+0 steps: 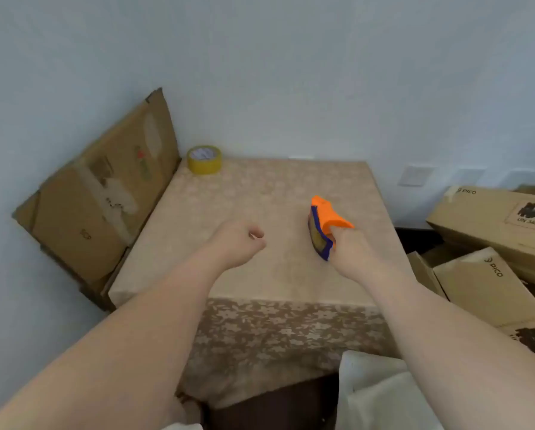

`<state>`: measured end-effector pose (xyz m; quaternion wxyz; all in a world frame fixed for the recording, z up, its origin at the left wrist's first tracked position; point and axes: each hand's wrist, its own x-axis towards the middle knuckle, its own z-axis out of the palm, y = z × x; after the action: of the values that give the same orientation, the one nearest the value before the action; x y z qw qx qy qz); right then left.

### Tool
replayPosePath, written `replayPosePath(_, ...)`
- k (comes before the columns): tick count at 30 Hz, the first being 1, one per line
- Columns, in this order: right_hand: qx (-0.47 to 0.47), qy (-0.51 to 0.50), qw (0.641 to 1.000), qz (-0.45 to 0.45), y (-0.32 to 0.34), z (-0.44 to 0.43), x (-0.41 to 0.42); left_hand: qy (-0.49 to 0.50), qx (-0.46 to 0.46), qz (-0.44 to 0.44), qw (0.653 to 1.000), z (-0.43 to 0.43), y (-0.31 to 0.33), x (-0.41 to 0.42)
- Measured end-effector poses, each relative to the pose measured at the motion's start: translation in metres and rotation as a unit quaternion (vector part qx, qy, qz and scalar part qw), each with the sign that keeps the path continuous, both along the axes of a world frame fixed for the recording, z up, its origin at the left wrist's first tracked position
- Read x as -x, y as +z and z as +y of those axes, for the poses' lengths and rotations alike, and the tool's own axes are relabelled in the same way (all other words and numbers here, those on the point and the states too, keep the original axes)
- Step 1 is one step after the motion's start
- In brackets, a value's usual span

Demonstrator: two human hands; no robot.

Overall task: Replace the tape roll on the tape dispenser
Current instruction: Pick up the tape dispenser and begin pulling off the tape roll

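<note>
An orange and blue tape dispenser point(323, 226) stands on the right part of the table point(260, 193), and my right hand point(356, 252) grips it from the near side. A brownish roll shows inside its blue frame. My left hand point(236, 243) hovers over the table's middle with its fingers curled in and nothing in it. A yellow tape roll point(204, 159) lies flat at the table's far left corner, well away from both hands.
A patterned beige cloth covers the table. Flattened cardboard point(104, 193) leans against the wall at the table's left. Stacked cardboard boxes point(489, 231) crowd the right side. White fabric point(381, 395) sits at the near right. The wall stands just behind the table.
</note>
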<state>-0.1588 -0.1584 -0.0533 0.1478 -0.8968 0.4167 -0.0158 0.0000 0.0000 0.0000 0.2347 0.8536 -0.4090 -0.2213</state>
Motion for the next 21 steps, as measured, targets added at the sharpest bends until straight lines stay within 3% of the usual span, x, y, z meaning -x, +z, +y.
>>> replayPosePath(3, 0.022, 0.006, 0.999, 0.034, -0.013, -0.005, -0.001, 0.007, -0.006, 0.040, 0.999, -0.002, -0.015, 0.000)
replayPosePath(8, -0.054, -0.020, 0.998, 0.032, -0.017, 0.001, -0.001, 0.010, -0.005, 0.090, 0.996, -0.008, -0.035, 0.006)
replayPosePath(11, -0.062, -0.005, 0.996, -0.059, -0.012, 0.008, 0.001, 0.004, 0.000, 0.120, 0.993, -0.012, -0.041, 0.014)
replayPosePath(13, -0.087, -0.046, 0.983, -0.153, -0.003, 0.017, -0.001, 0.008, 0.015, 0.147, 0.989, -0.013, -0.039, 0.020)
replayPosePath(15, -0.220, -0.129, 0.923, -0.290, 0.011, 0.022, -0.005, 0.015, 0.049, 0.188, 0.981, -0.016, -0.034, 0.027)
replayPosePath(18, -0.463, -0.186, 0.771, -0.394, 0.027, 0.034, -0.007, 0.027, 0.123, 0.232, 0.965, -0.019, -0.020, 0.040)
replayPosePath(21, -0.541, -0.186, 0.704, -0.421, 0.033, 0.045, -0.006, 0.049, 0.193, 0.243, 0.949, -0.018, -0.008, 0.048)
